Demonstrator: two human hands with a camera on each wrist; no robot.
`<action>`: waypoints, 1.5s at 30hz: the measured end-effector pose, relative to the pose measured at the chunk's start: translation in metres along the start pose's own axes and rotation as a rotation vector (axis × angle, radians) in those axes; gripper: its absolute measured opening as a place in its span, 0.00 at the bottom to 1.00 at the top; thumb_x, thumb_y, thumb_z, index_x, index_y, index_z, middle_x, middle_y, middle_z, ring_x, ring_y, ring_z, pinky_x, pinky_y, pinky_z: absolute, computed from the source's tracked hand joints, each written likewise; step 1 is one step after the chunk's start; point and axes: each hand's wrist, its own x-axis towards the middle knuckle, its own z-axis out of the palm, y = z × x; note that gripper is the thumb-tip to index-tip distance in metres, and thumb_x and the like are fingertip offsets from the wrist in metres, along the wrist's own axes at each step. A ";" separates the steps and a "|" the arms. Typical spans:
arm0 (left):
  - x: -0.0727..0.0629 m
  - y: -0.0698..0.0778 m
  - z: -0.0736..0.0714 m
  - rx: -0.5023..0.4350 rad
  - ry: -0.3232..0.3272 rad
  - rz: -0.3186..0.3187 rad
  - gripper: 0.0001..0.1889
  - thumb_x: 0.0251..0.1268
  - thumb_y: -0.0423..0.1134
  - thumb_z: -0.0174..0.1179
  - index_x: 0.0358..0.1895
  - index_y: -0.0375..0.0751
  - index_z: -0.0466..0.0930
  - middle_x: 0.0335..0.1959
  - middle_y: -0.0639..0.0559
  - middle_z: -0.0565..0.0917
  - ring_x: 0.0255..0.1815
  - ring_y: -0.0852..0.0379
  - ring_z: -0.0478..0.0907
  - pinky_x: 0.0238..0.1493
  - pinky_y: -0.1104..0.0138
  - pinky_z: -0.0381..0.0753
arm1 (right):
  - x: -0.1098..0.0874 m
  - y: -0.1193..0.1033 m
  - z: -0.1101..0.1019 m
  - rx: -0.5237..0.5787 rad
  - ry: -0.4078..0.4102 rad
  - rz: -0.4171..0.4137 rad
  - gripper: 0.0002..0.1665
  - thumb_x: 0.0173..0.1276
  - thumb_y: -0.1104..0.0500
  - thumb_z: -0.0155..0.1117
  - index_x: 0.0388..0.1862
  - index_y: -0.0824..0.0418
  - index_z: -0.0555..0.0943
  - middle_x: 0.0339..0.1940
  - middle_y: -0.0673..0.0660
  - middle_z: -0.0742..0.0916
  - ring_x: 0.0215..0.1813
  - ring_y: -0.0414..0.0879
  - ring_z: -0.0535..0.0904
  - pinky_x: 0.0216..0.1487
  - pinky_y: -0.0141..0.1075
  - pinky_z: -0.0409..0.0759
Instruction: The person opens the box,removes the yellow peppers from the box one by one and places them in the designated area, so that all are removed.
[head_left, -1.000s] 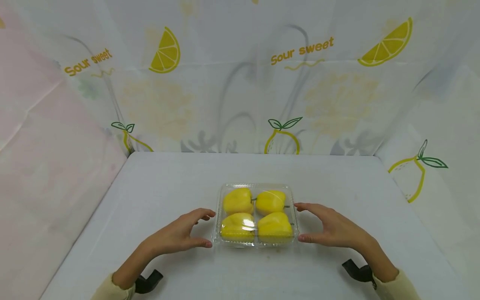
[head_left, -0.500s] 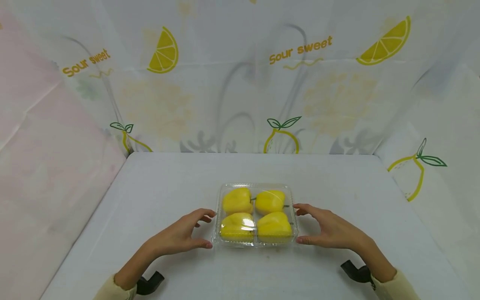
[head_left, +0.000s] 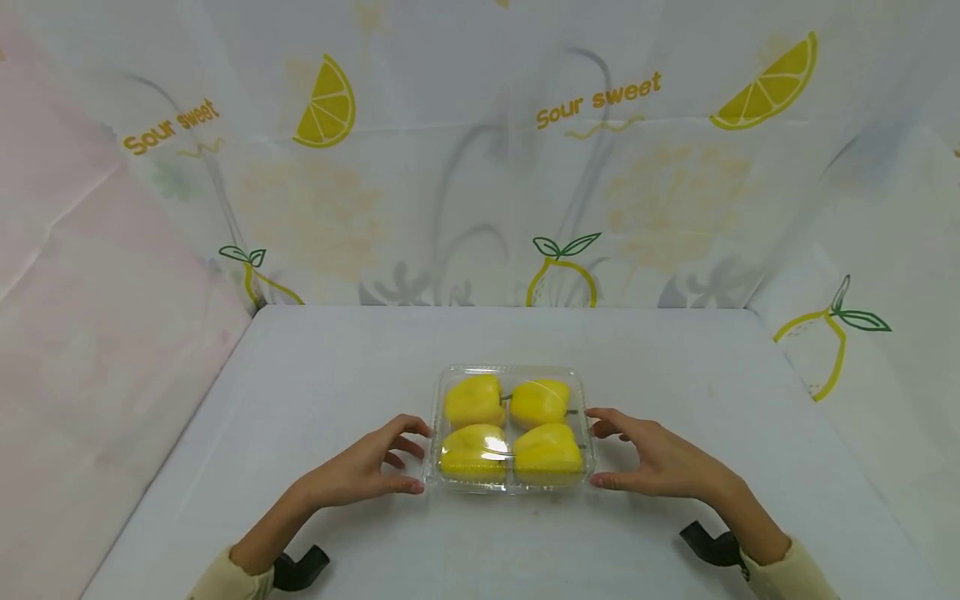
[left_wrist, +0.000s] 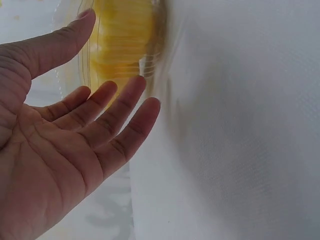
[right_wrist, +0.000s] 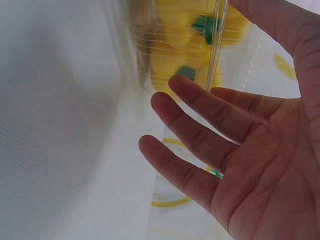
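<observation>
A clear plastic clamshell box (head_left: 510, 488) with its lid down sits on the white table, holding several yellow bell peppers (head_left: 547, 454) in two rows. My left hand (head_left: 367, 467) is at the box's left side, thumb and fingers spread apart and lightly bent. On the opposite side, my right hand (head_left: 660, 458) mirrors it, fingertips right at the box edge. The left wrist view shows the left palm (left_wrist: 55, 165) with nothing in it, beside the ridged box wall (left_wrist: 122, 40). In the right wrist view, green stems (right_wrist: 204, 25) show through the plastic behind the loosely extended right fingers (right_wrist: 185, 125).
A white cloth covers the table (head_left: 375, 342). A lemon-print curtain (head_left: 450, 183) rises along its back edge, with a pinkish cloth wall (head_left: 97, 333) on the left and a printed one (head_left: 885, 375) on the right. Black straps with stubs sit at both wrists.
The fingers of my left hand have spread a little, so more of them show. The right hand's fingers have also parted slightly. The box stays in place; the head view has shifted a touch.
</observation>
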 end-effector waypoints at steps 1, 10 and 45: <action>0.000 0.000 0.000 -0.018 -0.006 -0.003 0.35 0.59 0.40 0.72 0.65 0.39 0.62 0.63 0.45 0.71 0.57 0.49 0.77 0.51 0.59 0.80 | 0.000 0.000 0.000 0.003 -0.001 0.001 0.49 0.60 0.34 0.69 0.72 0.58 0.64 0.56 0.51 0.83 0.56 0.51 0.79 0.54 0.54 0.77; 0.002 0.002 -0.001 -0.154 -0.031 -0.059 0.34 0.59 0.34 0.71 0.64 0.35 0.60 0.59 0.39 0.70 0.50 0.46 0.78 0.48 0.62 0.81 | 0.000 0.002 0.002 0.030 -0.004 -0.007 0.49 0.61 0.36 0.69 0.73 0.58 0.63 0.54 0.51 0.83 0.54 0.49 0.81 0.52 0.53 0.78; 0.004 0.002 0.004 -0.414 -0.077 -0.157 0.24 0.62 0.29 0.65 0.57 0.34 0.62 0.36 0.44 0.83 0.27 0.59 0.74 0.25 0.72 0.69 | 0.000 -0.001 0.003 0.101 -0.042 -0.023 0.49 0.63 0.41 0.71 0.72 0.63 0.61 0.46 0.47 0.85 0.48 0.44 0.81 0.51 0.47 0.80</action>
